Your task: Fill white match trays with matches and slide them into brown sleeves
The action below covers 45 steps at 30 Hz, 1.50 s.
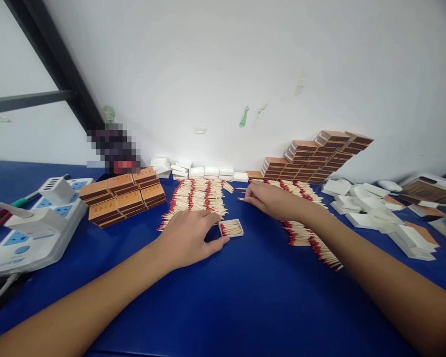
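My left hand (pixel 193 237) is closed at the left end of a small white matchbox tray (pixel 241 231), thumb at its near side and fingers at its far side. Inside the tray lie several matches (pixel 233 228) with red heads to the left. My right hand (pixel 269 199) pinches a match (pixel 241 199), whose red head pokes out left of the fingertips. Rows of loose matches (pixel 198 195) spread beyond my left hand. Another spread of matches (pixel 301 233) lies under and beside my right forearm, which hides part of it.
Matchboxes (pixel 124 196) are stacked at left, and a stepped stack of matchboxes (pixel 312 158) stands against the wall. White trays (pixel 211 172) line the back; more loose trays (pixel 375 208) are heaped at right. A power strip (pixel 59 243) with plugs sits at far left.
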Available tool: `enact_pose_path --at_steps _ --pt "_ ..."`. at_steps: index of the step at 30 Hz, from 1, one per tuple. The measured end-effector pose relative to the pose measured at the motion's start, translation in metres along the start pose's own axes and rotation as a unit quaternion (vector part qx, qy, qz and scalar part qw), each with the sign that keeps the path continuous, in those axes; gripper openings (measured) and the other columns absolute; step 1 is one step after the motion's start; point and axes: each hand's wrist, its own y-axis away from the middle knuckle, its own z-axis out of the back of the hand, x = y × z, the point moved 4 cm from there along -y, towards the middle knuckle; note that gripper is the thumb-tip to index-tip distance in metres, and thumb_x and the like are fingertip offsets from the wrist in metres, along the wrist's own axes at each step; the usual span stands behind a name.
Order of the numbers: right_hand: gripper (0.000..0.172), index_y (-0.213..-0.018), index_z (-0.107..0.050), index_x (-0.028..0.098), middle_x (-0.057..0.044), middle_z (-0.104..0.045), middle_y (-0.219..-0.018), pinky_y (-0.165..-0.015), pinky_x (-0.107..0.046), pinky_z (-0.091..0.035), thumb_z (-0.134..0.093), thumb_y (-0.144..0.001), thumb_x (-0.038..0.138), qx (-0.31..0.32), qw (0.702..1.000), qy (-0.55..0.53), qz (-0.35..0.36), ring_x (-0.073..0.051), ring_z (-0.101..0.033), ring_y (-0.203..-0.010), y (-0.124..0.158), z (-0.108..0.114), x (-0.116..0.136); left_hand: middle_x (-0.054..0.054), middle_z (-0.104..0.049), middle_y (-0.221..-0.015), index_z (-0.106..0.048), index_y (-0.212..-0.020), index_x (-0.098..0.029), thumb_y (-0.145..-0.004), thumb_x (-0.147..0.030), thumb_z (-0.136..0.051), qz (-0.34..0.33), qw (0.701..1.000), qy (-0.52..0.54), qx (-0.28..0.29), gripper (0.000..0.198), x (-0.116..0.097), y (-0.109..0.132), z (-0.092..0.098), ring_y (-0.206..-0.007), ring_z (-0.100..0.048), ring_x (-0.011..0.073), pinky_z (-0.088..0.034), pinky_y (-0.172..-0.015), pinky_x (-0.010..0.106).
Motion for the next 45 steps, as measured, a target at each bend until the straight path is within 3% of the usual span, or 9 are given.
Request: enact_pose_path --at_steps 4,8,16,20,24,29,45 --pt "0.034 -0.097 -0.063 0.022 -0.010 -0.071 -0.102 -0.075 -0.035 -0.047 -0.044 -0.106 0.049 0.054 0.995 -0.080 0.023 -0.024 -0.063 -0.087 0.013 0.009 0.030 0.005 -0.080 -0.114 -0.074 -0.123 -0.024 -0.099 -0.054 -0.061 0.004 1.000 0.003 0.003 0.040 0.000 0.000 0.000 -0.101 -0.076 0.0300 -0.054 -0.073 0.040" --pt "0.027 -0.097 -0.063 0.021 -0.009 -0.070 -0.104 -0.076 -0.034 -0.046 -0.045 -0.106 0.039 0.097 0.989 -0.077 0.075 -0.021 -0.062 -0.086 0.025 0.008 0.063 0.005 -0.080 -0.112 -0.074 -0.121 -0.025 -0.099 -0.054 -0.061 0.004 1.000 0.005 0.009 0.039 -0.001 0.001 0.000 -0.102 -0.076 0.0313 -0.054 -0.073 0.040" --pt "0.015 -0.098 -0.062 0.021 -0.010 -0.069 -0.108 -0.074 -0.033 -0.044 -0.049 -0.104 0.026 0.082 0.993 -0.038 0.080 -0.022 -0.063 -0.088 0.028 -0.001 0.076 0.007 -0.080 -0.106 -0.074 -0.116 -0.023 -0.100 -0.053 -0.060 -0.002 1.000 -0.003 0.018 0.037 -0.002 0.000 0.002 -0.097 -0.075 0.0303 -0.053 -0.071 0.038" --pt "0.014 -0.094 -0.065 0.023 -0.007 -0.070 -0.098 -0.072 -0.033 -0.044 -0.054 -0.101 0.029 0.030 0.994 -0.052 0.089 -0.022 -0.062 -0.085 0.019 0.007 0.063 0.008 -0.080 -0.111 -0.074 -0.120 -0.023 -0.099 -0.054 -0.060 0.001 1.000 -0.001 0.012 0.039 -0.001 0.001 0.001 -0.101 -0.076 0.0314 -0.054 -0.073 0.038" --pt "0.012 -0.097 -0.066 0.022 -0.008 -0.069 -0.094 -0.071 -0.034 -0.043 -0.056 -0.099 0.026 -0.091 0.995 -0.004 0.026 -0.022 -0.061 -0.082 0.002 0.015 0.015 0.008 -0.080 -0.113 -0.074 -0.122 -0.023 -0.099 -0.054 -0.061 -0.002 1.000 0.002 0.002 0.040 0.000 0.002 0.001 -0.103 -0.076 0.0319 -0.056 -0.075 0.040" --pt "0.014 -0.105 -0.067 0.020 -0.011 -0.067 -0.104 -0.080 -0.037 -0.047 -0.060 -0.097 0.030 -0.105 0.994 -0.001 0.032 -0.026 -0.062 -0.093 -0.010 0.002 -0.028 0.008 -0.080 -0.112 -0.074 -0.119 -0.023 -0.099 -0.053 -0.061 -0.009 1.000 0.007 -0.005 0.039 0.000 0.001 0.001 -0.102 -0.076 0.0313 -0.056 -0.074 0.039" --pt "0.019 -0.110 -0.070 0.021 -0.010 -0.061 -0.102 -0.084 -0.038 -0.049 -0.054 -0.103 0.027 -0.115 0.992 -0.010 0.042 -0.025 -0.061 -0.092 -0.012 -0.007 -0.013 0.008 -0.080 -0.111 -0.074 -0.119 -0.023 -0.100 -0.054 -0.060 -0.006 1.000 0.010 0.002 0.039 0.000 0.001 0.000 -0.103 -0.076 0.0320 -0.056 -0.076 0.041"
